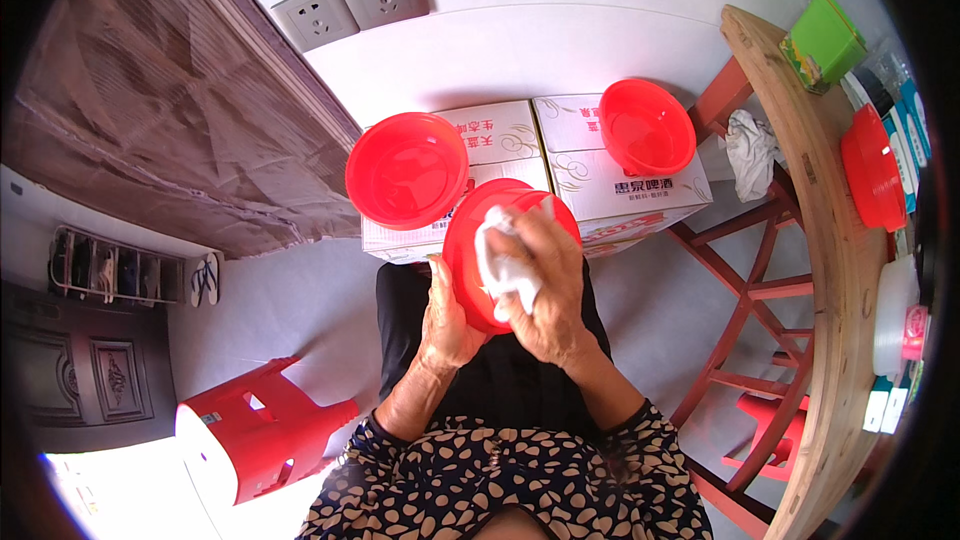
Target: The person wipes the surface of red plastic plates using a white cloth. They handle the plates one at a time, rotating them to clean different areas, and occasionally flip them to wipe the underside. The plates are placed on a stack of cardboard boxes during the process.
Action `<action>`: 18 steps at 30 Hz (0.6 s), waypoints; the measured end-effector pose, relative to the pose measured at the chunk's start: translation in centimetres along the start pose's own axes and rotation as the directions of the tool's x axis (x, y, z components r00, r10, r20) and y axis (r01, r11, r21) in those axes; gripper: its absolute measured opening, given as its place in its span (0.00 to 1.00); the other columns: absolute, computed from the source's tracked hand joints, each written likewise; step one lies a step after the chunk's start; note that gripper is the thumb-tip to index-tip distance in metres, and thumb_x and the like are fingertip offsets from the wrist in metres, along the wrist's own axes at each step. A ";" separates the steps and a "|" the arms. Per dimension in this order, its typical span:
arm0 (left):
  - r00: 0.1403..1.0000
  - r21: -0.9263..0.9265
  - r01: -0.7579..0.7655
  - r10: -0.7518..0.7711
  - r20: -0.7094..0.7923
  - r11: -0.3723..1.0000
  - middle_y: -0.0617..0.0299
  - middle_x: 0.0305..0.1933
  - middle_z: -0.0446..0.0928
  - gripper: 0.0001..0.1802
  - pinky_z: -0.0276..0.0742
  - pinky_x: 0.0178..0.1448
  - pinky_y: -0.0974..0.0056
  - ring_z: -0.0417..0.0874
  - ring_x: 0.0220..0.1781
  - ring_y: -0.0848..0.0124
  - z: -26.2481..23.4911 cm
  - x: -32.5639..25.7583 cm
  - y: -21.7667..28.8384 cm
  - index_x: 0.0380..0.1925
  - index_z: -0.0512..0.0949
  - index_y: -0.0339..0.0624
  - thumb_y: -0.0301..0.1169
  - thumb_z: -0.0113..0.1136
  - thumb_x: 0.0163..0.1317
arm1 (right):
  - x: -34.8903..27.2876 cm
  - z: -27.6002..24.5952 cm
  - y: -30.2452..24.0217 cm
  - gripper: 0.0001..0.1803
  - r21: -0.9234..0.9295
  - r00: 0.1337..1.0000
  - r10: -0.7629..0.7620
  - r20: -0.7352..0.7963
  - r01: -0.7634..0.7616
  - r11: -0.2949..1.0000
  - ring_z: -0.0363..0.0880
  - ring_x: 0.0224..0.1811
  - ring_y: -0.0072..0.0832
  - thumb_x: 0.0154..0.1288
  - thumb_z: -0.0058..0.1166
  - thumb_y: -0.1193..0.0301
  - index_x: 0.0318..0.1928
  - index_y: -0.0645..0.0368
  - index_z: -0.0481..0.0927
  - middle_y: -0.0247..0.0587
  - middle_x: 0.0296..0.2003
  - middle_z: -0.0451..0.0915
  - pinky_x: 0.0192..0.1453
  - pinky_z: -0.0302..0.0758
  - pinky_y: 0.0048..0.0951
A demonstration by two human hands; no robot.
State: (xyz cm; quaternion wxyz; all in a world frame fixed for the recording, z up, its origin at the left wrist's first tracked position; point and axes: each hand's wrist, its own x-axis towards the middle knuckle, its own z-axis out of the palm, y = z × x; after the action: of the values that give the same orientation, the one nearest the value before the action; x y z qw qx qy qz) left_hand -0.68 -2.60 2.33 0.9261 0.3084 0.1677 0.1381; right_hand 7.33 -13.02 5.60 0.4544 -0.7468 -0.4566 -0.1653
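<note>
A red plastic basin is held over my lap, tilted so that a broad round face shows. My left hand grips its left edge, the thumb up along the rim. Pressed against the basin is a crumpled white cloth, gathered under the curled fingers of my right hand. Just beyond, a second red basin rests on the left cardboard box. A third red basin stands on the right cardboard box, near the wall.
A wooden table on red legs curves along the right, bearing a green container and another red basin. A white rag hangs beside it. Left on the floor lies a red plastic stool. A brown curtain hangs far left.
</note>
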 end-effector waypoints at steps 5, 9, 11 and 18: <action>0.999 -0.011 0.001 -0.001 0.040 1.000 0.54 0.67 0.64 0.40 0.67 0.67 0.50 0.67 0.66 0.59 0.0 0.0 0.2 0.67 0.55 0.42 0.62 0.34 0.67 | -0.5 0.8 2.3 0.23 0.518 0.814 0.578 -0.047 -0.475 0.711 0.74 0.47 0.28 0.70 0.48 0.61 0.59 0.62 0.69 0.45 0.52 0.69 0.46 0.77 0.31; 0.999 0.017 -0.053 0.053 0.000 0.998 0.55 0.67 0.64 0.40 0.65 0.68 0.51 0.66 0.67 0.60 -0.6 0.3 0.0 0.67 0.56 0.42 0.62 0.34 0.67 | -3.8 0.8 4.1 0.27 0.602 0.561 0.801 0.211 -0.720 0.345 0.67 0.32 0.18 0.74 0.40 0.55 0.63 0.62 0.64 0.32 0.34 0.69 0.34 0.69 0.23; 0.998 0.022 -0.067 0.067 0.007 0.998 0.55 0.66 0.64 0.37 0.66 0.67 0.51 0.67 0.67 0.61 -0.5 0.2 0.0 0.66 0.57 0.42 0.59 0.37 0.68 | -4.8 1.0 3.0 0.26 0.654 0.581 0.784 0.219 -0.684 0.324 0.67 0.31 0.18 0.74 0.40 0.55 0.62 0.62 0.64 0.32 0.33 0.69 0.34 0.68 0.23; 0.994 0.190 -0.109 0.105 0.032 0.976 0.53 0.57 0.74 0.30 0.73 0.61 0.55 0.77 0.56 0.62 0.1 0.3 -0.4 0.60 0.65 0.37 0.50 0.43 0.70 | -6.2 2.5 -0.4 0.27 0.232 0.879 0.463 -0.116 -0.429 0.873 0.54 0.66 0.47 0.66 0.50 0.72 0.63 0.67 0.61 0.59 0.61 0.58 0.69 0.51 0.47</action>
State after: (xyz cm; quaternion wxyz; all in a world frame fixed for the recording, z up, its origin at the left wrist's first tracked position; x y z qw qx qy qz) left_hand -0.27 -2.87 2.07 0.8852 0.4061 0.1533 0.1674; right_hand 3.34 -14.22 0.37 0.5897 -0.7661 -0.2457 -0.0713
